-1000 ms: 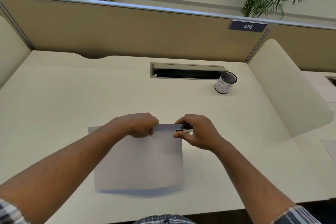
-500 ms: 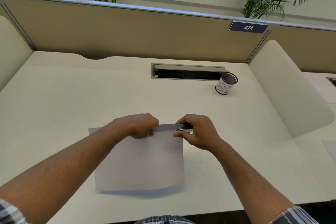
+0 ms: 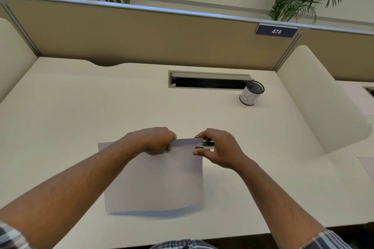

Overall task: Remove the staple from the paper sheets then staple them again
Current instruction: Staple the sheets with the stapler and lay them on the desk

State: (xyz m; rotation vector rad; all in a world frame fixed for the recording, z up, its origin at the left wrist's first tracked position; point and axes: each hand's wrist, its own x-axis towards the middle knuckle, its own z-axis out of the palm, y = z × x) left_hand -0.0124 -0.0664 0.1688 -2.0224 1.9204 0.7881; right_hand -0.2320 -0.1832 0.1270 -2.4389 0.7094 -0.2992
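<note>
White paper sheets [image 3: 159, 184] lie on the cream desk [image 3: 81, 111] in front of me, their near edge curling up slightly. My left hand [image 3: 155, 140] pinches the sheets' far edge near the middle. My right hand [image 3: 218, 147] grips a small silver and black stapler [image 3: 205, 144] whose jaws sit over the far right corner of the sheets. The staple itself is hidden by the stapler and fingers.
A mesh pen cup [image 3: 251, 95] with a white label stands at the back right, beside an open cable slot [image 3: 208, 81]. A tan partition [image 3: 141, 36] backs the desk and a curved cream divider [image 3: 319, 99] closes the right side. Another paper [image 3: 367, 166] shows at the far right edge.
</note>
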